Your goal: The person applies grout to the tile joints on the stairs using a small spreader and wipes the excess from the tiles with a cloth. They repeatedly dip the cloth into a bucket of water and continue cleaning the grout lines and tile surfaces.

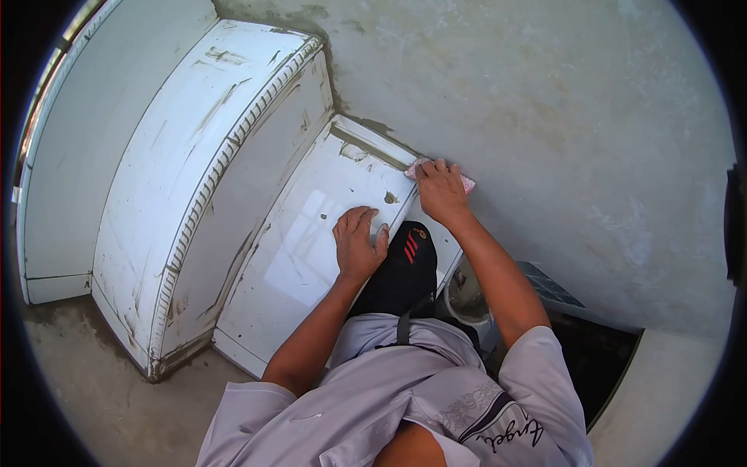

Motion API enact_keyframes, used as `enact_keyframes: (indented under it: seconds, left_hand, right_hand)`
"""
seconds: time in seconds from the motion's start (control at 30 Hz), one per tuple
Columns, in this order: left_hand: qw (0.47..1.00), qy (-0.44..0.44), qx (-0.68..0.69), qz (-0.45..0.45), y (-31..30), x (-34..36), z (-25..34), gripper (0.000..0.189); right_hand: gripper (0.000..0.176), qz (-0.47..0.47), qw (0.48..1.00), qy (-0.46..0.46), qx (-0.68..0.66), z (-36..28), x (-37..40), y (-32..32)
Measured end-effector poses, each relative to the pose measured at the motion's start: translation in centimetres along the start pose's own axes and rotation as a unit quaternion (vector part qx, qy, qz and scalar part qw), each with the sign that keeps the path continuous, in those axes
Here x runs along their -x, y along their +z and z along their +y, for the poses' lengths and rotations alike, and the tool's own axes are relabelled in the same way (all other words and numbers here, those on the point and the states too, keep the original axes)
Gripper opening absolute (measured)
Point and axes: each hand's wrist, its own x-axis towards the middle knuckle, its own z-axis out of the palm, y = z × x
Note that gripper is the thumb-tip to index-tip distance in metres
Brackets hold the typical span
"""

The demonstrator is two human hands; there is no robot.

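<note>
My right hand (442,191) is closed over a pink speckled sponge (468,184), pressed to the right end of a narrow white skirting strip (377,140) where it meets the wall. My fingers cover most of the sponge. On the glossy white tile step (292,249) below, my left hand (359,245) rests close to the front edge with fingers spread, holding nothing. Grey cement smears and small lumps mark the tile near both hands. A band of grey mortar runs along the foot of the strip.
Curved white stair risers and treads (179,117) with a ridged edge climb to the left. A grey plastered wall (545,93) stands ahead and right. Beside my leg is a cement-stained bucket (467,300), near a dark opening (587,354) in the floor.
</note>
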Motion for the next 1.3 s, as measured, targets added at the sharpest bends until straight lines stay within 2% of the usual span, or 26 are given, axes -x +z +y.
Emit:
enact_keyframes:
  seconds: [0.13,0.4,0.5,0.77,0.9,0.93,1.07,1.2,1.3]
  left_hand:
    - [1.0,-0.005,-0.005,-0.005,0.0,-0.2,0.2,0.04]
    - [1.0,0.008,-0.007,0.004,-0.1,-0.3,0.4,0.039]
    - [1.0,-0.001,0.004,0.013,-0.2,-0.4,0.6,0.039]
    - [1.0,-0.012,0.013,-0.001,-0.7,-0.9,0.8,0.041]
    - [0.999,-0.021,0.007,-0.027,-0.4,-0.9,0.6,0.041]
    - [1.0,-0.014,0.006,-0.021,-0.3,-0.8,0.4,0.041]
    - [1.0,-0.006,0.002,-0.007,-0.1,-0.8,0.4,0.039]
    - [1.0,0.002,-0.001,0.006,0.0,-0.6,0.4,0.038]
    - [1.0,0.008,-0.015,0.006,0.3,-0.5,0.2,0.038]
  right_hand:
    - [0.025,0.033,0.999,-0.007,0.009,-1.2,-1.3,-1.5]
    - [0.023,0.11,0.99,-0.076,-0.042,-7.3,-11.5,0.7]
    - [0.023,0.078,0.992,-0.087,-0.056,-8.5,-14.0,1.9]
    - [0.029,0.001,0.996,-0.079,0.033,-12.2,-17.9,2.1]
    - [0.03,-0.029,0.997,-0.05,0.043,-11.5,-16.6,2.0]
    - [0.026,0.013,0.998,-0.055,0.037,-10.9,-15.6,2.0]
    - [0.026,0.031,0.998,-0.059,0.013,-6.9,-10.0,1.7]
    - [0.029,-0.011,1.0,-0.026,-0.004,-2.6,-3.2,0.6]
    - [0.03,0.021,1.0,-0.009,0.015,-0.7,0.0,0.5]
